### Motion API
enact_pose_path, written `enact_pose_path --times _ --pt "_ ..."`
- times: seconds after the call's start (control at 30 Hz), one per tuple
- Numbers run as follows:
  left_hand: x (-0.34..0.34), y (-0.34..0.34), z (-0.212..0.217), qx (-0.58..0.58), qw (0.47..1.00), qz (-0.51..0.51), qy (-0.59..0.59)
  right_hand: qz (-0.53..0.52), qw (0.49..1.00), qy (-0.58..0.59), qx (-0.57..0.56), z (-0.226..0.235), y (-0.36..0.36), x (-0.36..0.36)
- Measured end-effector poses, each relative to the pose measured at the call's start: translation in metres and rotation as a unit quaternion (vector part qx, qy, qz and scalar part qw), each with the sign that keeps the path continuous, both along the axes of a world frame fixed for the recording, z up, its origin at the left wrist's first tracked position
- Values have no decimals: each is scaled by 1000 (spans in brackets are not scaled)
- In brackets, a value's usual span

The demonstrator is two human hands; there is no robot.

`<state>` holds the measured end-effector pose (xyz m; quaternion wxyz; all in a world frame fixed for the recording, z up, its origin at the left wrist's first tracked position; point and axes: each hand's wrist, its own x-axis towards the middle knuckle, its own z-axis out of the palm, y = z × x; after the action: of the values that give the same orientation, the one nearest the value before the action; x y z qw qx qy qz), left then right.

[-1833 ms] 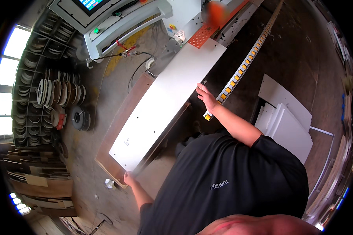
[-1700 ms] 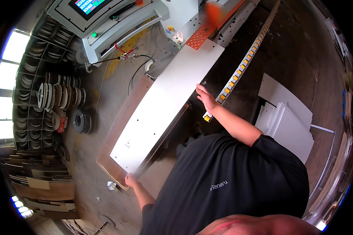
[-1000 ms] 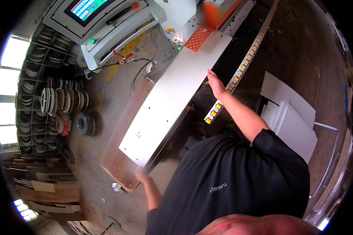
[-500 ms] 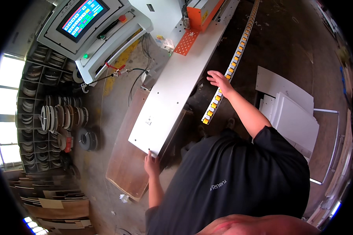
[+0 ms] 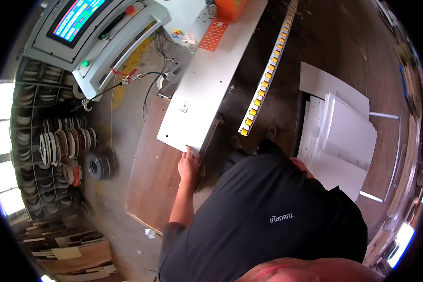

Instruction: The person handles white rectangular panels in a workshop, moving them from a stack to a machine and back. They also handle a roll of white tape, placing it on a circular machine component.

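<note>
A long white panel (image 5: pixel 199 101) with small drilled holes lies along the machine bed, its far part running beside the orange housing (image 5: pixel 230 8). My left hand (image 5: pixel 188 165) grips its near end, with a fingertip on top near a hole and the other fingers curled at the edge. Low at my right side, my right hand (image 5: pixel 301 165) shows only in part; the black shirt covers the rest, and its fingers cannot be made out. It is nearest to a stack of white panels (image 5: pixel 345 124).
A narrow rail with yellow rollers (image 5: pixel 262 89) runs away from me on the right. A control console (image 5: pixel 56 40) with a lit screen stands far left. Below the panel is a brown board (image 5: pixel 150 188). Edging rolls (image 5: pixel 63 145) fill a rack; a dark coil (image 5: pixel 98 167) lies on the floor.
The white panel has slid away from me along the machine, my left hand staying at its near end. My right hand has left the roller rail and come back beside my body.
</note>
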<state>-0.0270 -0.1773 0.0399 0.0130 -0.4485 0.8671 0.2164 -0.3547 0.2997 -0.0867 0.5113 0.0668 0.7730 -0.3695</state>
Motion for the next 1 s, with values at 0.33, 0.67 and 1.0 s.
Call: enact_pose_path --times 0.33,0.67,1.0 --pt "-90 -24 7 -37 994 -103 30 -328 904 -165 -217 32 71 101" --pt "-171 48 22 -48 977 -193 81 -40 985 106 129 -31 177 180" --pt "-149 253 -61 322 726 -601 90 -334 925 152 95 -154 307 240"
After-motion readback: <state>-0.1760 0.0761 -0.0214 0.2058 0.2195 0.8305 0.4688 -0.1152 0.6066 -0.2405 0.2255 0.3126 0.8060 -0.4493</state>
